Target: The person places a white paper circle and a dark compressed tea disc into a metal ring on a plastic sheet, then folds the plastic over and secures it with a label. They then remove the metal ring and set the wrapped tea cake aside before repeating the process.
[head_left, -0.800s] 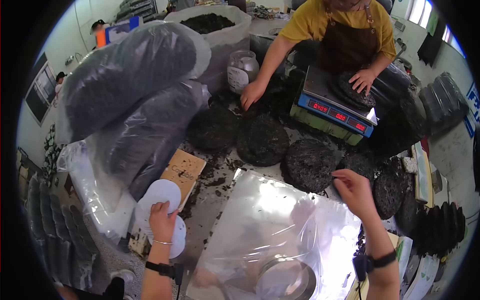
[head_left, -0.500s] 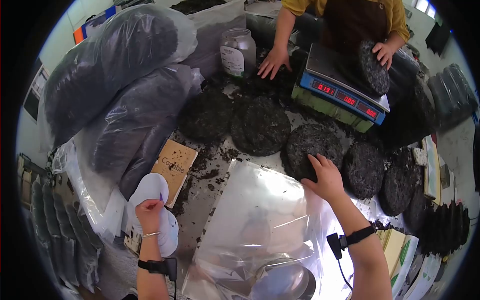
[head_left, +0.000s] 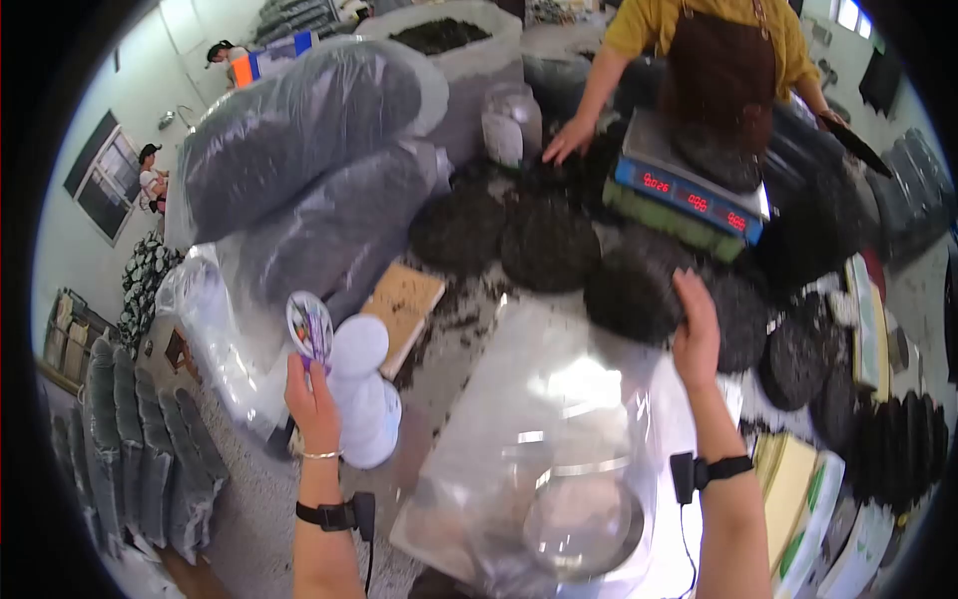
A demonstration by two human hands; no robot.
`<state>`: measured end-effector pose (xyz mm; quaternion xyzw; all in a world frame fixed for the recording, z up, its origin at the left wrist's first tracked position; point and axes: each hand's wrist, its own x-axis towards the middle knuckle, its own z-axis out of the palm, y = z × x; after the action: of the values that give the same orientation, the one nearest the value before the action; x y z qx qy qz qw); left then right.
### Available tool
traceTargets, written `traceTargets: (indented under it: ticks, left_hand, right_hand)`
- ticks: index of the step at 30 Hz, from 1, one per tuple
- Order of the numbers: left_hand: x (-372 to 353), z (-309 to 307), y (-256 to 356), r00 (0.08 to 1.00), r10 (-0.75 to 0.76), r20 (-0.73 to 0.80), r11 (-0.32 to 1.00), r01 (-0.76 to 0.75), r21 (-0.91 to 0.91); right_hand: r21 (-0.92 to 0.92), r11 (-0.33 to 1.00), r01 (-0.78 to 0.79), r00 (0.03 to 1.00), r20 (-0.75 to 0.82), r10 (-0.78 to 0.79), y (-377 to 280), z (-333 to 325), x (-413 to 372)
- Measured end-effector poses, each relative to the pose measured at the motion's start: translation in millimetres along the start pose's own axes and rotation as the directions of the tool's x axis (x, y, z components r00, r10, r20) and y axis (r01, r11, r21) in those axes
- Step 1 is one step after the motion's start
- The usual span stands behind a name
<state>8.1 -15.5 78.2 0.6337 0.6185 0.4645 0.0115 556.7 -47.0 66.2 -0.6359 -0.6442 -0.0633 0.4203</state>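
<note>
Dark pressed tea cake [head_left: 627,295] sits at the far edge of the clear plastic bag [head_left: 559,399], and the right hand [head_left: 696,329] is clamped on its right rim, fingers curled over the top. It's a round disc, so no long axis to speak of. It lies ahead and to the right, well apart from the left hand [head_left: 314,394]. That hand pinches one printed label [head_left: 309,324] upright, just beside one stack of white paper discs [head_left: 364,399]. The count: at least four other cakes [head_left: 549,245] lie flat on the bench [head_left: 454,334], and blur hides any more. One scale [head_left: 689,190] stands beyond, with a co-worker's hand [head_left: 566,140] beside it.
</note>
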Motion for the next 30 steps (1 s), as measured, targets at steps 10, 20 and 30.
traceTargets:
  ticks: [10, 20, 30]
  left_hand:
    - [-182.6, -23.6, 214.5, 0.664, 0.701, 0.259, 0.645, -0.436, -0.628]
    - [-242.0, -12.5, 218.0, 0.644, 0.758, 0.097, 0.596, -0.625, -0.505]
    - [-266.9, 12.7, 187.7, 0.38, 0.799, 0.466, 0.584, -0.674, -0.452]
  right_hand:
    - [0.523, 0.732, -0.436, 0.711, -0.298, 0.637, -139.6, -190.7, -206.9]
    - [0.692, 0.488, -0.532, 0.49, -0.219, 0.844, -202.6, -217.2, -308.7]
    - [0.522, 0.659, -0.541, 0.749, -0.057, 0.66, -229.3, -198.3, -296.2]
